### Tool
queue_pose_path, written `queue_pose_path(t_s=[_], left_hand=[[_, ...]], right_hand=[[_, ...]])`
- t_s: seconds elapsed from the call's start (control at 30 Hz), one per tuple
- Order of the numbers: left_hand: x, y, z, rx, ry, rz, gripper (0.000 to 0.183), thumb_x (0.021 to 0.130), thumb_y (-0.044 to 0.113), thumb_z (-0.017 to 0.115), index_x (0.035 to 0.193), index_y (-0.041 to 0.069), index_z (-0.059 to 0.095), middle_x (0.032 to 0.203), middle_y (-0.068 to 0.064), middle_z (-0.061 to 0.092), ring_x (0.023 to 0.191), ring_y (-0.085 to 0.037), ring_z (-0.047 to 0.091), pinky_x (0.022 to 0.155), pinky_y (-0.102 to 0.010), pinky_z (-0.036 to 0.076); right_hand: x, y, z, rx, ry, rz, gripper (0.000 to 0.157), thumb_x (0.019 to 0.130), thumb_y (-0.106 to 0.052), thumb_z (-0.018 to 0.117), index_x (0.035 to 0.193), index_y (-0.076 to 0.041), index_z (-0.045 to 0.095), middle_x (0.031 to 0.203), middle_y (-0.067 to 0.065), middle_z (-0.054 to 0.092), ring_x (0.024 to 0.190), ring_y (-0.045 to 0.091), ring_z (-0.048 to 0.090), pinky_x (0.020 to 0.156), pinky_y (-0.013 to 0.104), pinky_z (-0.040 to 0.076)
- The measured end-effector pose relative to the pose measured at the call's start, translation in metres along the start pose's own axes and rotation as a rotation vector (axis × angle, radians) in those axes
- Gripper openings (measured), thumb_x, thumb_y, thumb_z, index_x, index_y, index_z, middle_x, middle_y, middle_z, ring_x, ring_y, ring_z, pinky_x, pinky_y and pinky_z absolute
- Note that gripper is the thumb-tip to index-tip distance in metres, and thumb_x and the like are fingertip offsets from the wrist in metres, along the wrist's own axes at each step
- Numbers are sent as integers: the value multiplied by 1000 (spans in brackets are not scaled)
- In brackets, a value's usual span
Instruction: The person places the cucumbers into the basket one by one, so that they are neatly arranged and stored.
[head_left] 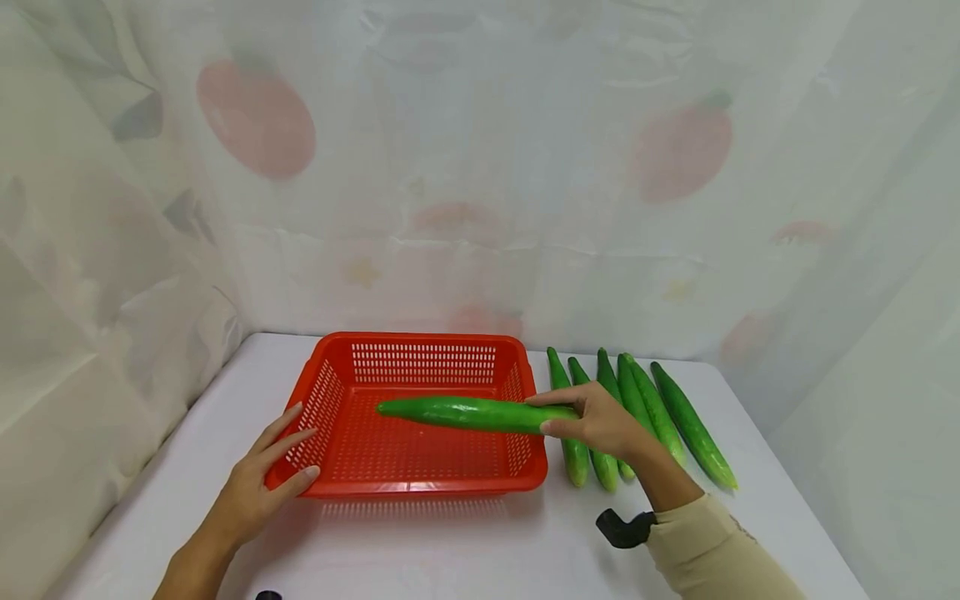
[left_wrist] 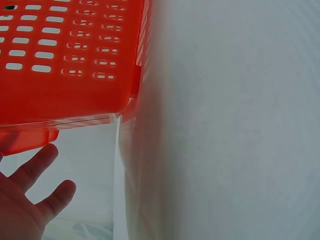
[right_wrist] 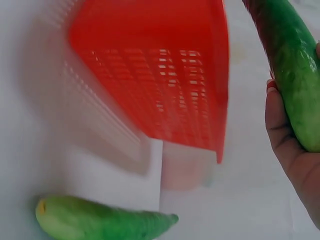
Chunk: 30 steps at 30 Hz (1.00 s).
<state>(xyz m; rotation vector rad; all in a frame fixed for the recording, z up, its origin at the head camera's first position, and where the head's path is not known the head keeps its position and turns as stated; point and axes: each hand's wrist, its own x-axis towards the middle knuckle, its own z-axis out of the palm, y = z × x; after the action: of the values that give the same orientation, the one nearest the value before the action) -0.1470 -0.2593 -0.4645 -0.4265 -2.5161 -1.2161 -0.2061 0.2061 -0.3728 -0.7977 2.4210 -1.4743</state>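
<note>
My right hand (head_left: 600,423) grips a long green cucumber (head_left: 465,413) near its thick end, with the thumb in front and the fingers behind. The cucumber lies crosswise over the red basket (head_left: 408,487), its thin tip pointing left. In the right wrist view the same cucumber (right_wrist: 292,65) rests against the palm. Over at the basket's left side, my left hand (head_left: 258,487) has its fingers spread along the rim and the thumb by the front corner. Two of its fingers (left_wrist: 57,200) stand apart below the basket wall in the left wrist view.
Several cucumbers (head_left: 693,429) lie side by side on the white table (head_left: 450,558), right of the basket. Patterned white sheeting (head_left: 480,167) hangs behind and along both sides. A black angled object (head_left: 626,529) sits by the right wrist, partly against the sleeve.
</note>
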Motion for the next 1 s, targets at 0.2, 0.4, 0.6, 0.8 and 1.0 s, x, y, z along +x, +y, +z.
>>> queue_pose_path(t_s=[0.2,0.4,0.6,0.8,1.0], left_hand=[[-2,-1,-1,8,15,-11,49,83,16,75,130,9,61,152,1,33,135,-7,26,100,-25,25],[-1,-3,-1,4,14,-4,50,84,17,75,131,8,60,152,1,33,135,-3,25,99,-22,25],[0,-4,0,2,15,-5,51,84,17,75,132,8,60,152,1,32,135,-4,24,96,-16,25],[1,-2,-1,-8,27,11,52,83,15,76,131,9,60,152,0,33,137,-8,25,100,-19,22],[0,-2,0,-22,40,34,53,80,11,77,130,8,61,150,-3,35,137,-11,26,100,-17,19]], right_hand=[[12,1,17,-14,-49,-14,30,89,-17,70,118,-14,71,97,3,65,82,21,57,63,29,49],[18,-8,32,-15,-80,-11,30,89,-6,68,119,-6,69,75,2,60,63,13,51,58,25,43],[26,-9,48,-48,-109,-16,32,88,-2,69,119,-7,69,91,2,65,77,16,58,64,30,52],[36,-1,63,-105,-132,-43,31,87,-11,73,116,-19,72,94,-8,67,77,15,57,63,28,50],[41,-2,74,-143,-163,-37,32,86,-11,73,116,-23,72,98,-11,66,84,15,56,65,29,50]])
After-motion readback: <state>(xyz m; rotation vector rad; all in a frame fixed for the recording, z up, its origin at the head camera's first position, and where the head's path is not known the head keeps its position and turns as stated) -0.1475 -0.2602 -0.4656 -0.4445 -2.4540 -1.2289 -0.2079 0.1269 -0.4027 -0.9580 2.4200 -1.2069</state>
